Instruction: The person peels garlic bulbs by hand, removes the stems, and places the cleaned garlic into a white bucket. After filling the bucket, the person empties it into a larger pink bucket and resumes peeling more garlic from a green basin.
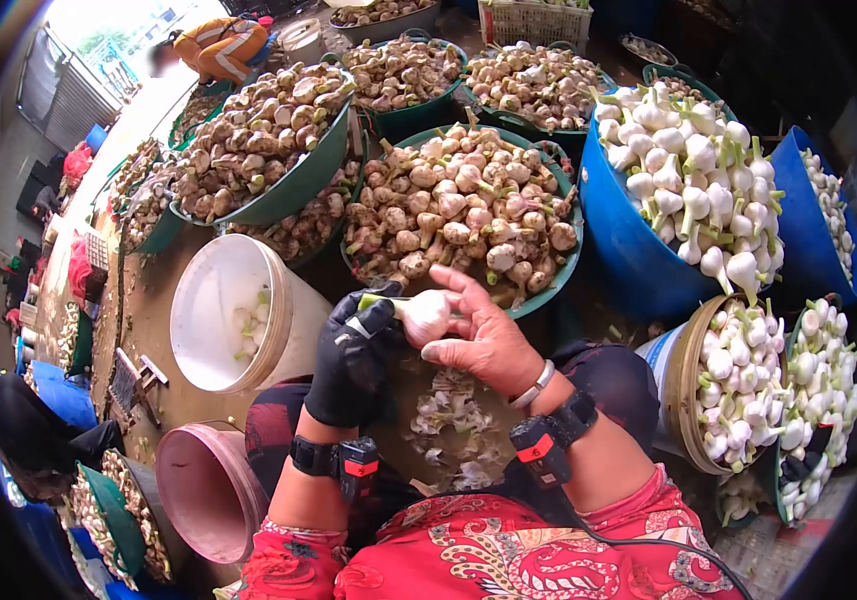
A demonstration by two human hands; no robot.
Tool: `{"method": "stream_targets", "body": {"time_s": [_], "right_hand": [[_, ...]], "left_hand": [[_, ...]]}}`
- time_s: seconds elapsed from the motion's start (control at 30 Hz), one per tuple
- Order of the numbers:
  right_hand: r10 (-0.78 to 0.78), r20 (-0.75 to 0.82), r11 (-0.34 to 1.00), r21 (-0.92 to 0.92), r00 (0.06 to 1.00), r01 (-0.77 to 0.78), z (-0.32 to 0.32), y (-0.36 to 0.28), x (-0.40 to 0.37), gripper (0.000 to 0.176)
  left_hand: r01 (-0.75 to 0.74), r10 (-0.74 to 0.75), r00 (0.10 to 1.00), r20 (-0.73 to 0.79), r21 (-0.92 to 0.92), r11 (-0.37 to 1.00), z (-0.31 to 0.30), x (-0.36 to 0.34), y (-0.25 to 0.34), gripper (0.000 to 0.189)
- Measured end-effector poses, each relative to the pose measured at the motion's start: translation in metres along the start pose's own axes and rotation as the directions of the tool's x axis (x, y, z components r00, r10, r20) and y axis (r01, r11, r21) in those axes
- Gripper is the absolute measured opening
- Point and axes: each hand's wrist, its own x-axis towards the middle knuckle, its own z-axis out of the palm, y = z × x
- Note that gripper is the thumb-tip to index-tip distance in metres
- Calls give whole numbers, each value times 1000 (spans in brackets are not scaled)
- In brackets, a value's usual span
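Note:
A garlic bulb [426,317] with a short green stem is held between my two hands, in front of the middle green basin. My left hand [356,352], in a black glove, is closed around its stem end. My bare right hand [484,335] grips the round end, with the thumb below and the fingers above. Just beyond, the green basin [577,243] is heaped with dirty, brownish garlic bulbs. On the ground below my hands lie loose papery peels [454,415].
A white bucket [294,300] with a few bulbs and a pink bucket [234,480] stand left. Right are a blue tub [619,235] and a bucket [679,375] of white garlic. More basins stand beyond. A person [217,48] crouches at upper left.

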Motion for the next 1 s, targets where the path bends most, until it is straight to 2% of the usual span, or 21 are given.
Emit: {"method": "stream_targets", "body": {"time_s": [0.1, 0.13, 0.17, 0.23, 0.27, 0.33, 0.37, 0.43, 0.47, 0.5, 0.53, 0.57, 0.6, 0.63, 0.77, 0.83, 0.87, 0.9, 0.93, 0.97, 1.0], "right_hand": [[58, -9, 998, -35, 998, -58, -3, 2, -1, 63], [-129, -38, 961, -249, 991, 116, -2, 8, 1, 62], [-127, -37, 961, -251, 991, 114, -3, 9, 0, 62], [-300, -69, 858, -456, 951, 238, -2, 7, -1, 60], [-302, -69, 857, -457, 951, 239, -3, 7, -1, 60], [-48, -126, 995, -96, 991, 36, -5, 7, -3, 59], [-49, -126, 995, -96, 991, 37, -5, 6, -3, 59], [-16, -106, 999, -38, 994, 12, -3, 5, -4, 59], [-16, -102, 999, -37, 995, 12, -3, 7, -3, 59], [-58, -109, 996, -77, 992, 50, -4, 11, -2, 59], [-101, -114, 989, -118, 988, 88, -4, 14, -2, 59], [-102, -112, 989, -119, 989, 88, -4, 16, -2, 59], [-190, -102, 958, -239, 976, 161, -2, 18, -2, 60], [-276, -81, 906, -354, 958, 231, -1, 18, -2, 60], [-390, -28, 807, -493, 920, 327, -1, 18, -3, 54], [-179, -137, 976, -153, 974, 158, 2, 21, -5, 42], [-177, -137, 976, -154, 975, 156, -3, 18, -3, 42], [90, -7, 985, 149, 996, -88, -11, 12, 0, 36], [304, 193, 845, 397, 933, -358, -18, 9, 0, 31], [310, 194, 841, 400, 931, -364, -21, 10, -2, 31], [408, 273, 797, 359, 871, -486, -24, 12, -4, 31]], "left_hand": [[54, -54, 998, 20, 14, 998, 6, -2, -1, 27], [49, -51, 998, 42, 39, 998, 6, -1, -1, 27], [43, -47, 997, 63, 62, 997, 6, 0, -2, 27], [50, -57, 995, 87, 76, 996, 4, 2, -4, 26], [57, -67, 991, 112, 92, 994, 4, 3, -5, 25], [83, -86, 989, 123, 28, 996, 3, -1, -3, 24], [108, -102, 986, 130, -36, 994, 2, -4, -1, 24], [101, -95, 982, 164, -32, 994, 3, -9, 6, 24], [-3, -21, 983, 180, 129, 992, 4, -11, 8, 24], [-109, 50, 977, 207, 283, 953, 4, -12, 10, 24], [-112, 54, 977, 206, 282, 953, 4, -11, 9, 24], [-6, -15, 989, 148, 142, 990, 3, -9, 6, 24], [94, -92, 991, 100, -8, 996, 3, -7, 5, 24], [89, -88, 991, 99, -10, 996, 4, -7, 4, 24], [104, -112, 990, 83, 90, 990, 2, -6, 0, 21], [90, -102, 992, 79, 145, 985, -4, -6, -3, 17], [91, -103, 992, 78, 142, 986, -4, -5, -3, 17], [31, -60, 994, 91, 289, 957, -5, -5, -1, 14], [-27, -22, 994, 107, 429, 903, -6, -4, 0, 12], [-19, -27, 995, 101, 429, 903, -10, 0, -1, 12], [-238, 139, 970, 201, 649, 723, -15, 7, -3, 11]]}}
